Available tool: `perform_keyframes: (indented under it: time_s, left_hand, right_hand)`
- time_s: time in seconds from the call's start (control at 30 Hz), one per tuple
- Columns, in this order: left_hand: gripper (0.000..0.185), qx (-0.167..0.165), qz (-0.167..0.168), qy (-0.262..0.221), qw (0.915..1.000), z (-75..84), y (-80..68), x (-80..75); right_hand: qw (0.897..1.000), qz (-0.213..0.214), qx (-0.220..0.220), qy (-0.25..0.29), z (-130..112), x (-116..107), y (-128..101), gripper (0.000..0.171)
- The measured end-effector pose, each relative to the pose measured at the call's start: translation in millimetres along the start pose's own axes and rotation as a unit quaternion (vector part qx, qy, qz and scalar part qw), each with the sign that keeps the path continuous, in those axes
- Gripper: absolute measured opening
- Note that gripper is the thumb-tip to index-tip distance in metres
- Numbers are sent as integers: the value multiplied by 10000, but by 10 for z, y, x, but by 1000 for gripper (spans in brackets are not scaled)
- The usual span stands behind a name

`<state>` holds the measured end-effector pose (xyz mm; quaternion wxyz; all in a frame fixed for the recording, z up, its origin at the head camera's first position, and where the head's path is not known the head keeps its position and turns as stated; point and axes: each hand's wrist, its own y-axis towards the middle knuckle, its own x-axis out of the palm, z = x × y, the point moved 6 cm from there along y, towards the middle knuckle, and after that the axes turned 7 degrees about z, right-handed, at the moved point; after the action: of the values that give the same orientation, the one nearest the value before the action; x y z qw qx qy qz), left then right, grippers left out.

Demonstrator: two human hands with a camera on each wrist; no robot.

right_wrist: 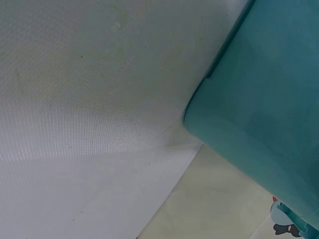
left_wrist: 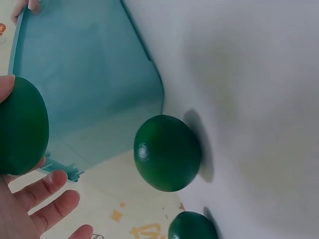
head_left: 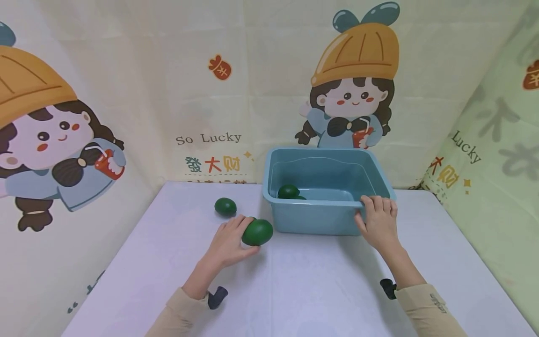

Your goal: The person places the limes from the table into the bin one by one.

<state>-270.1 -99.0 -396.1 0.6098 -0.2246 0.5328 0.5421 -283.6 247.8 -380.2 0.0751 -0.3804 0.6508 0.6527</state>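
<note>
My left hand point(head_left: 230, 242) grips a dark green, egg-shaped fruit point(head_left: 258, 232) just above the white table, left of a blue plastic basin point(head_left: 311, 217). In the left wrist view the held fruit point(left_wrist: 21, 132) sits between my thumb and palm, with my other fingers point(left_wrist: 47, 196) spread below it. My right hand point(head_left: 378, 219) holds the basin's near rim at its right corner, fingers curled over the edge. Inside the basin lie green fruits point(head_left: 288, 191). A further green fruit point(head_left: 225, 206) rests on the table behind my left hand. The right wrist view shows only the basin's outer corner point(right_wrist: 259, 99).
The left wrist view shows two loose fruits on the table, a near one point(left_wrist: 168, 153) and a far one point(left_wrist: 192, 226). Printed cartoon curtains point(head_left: 210, 93) close in the table point(head_left: 294, 290) at the back and both sides.
</note>
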Motion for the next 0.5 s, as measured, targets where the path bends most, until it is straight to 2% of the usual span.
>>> perform_keyframes:
  time_s: [0.27,0.5]
  left_hand:
    - [63,112,135,99,9998,74,64,-68]
    - [62,355,272,111,9989,155,137,-111]
  right_hand:
    - [10000,-63,28,-28,4,5,-6,37]
    - [10000,-76,42,-45,1,7,-8,37]
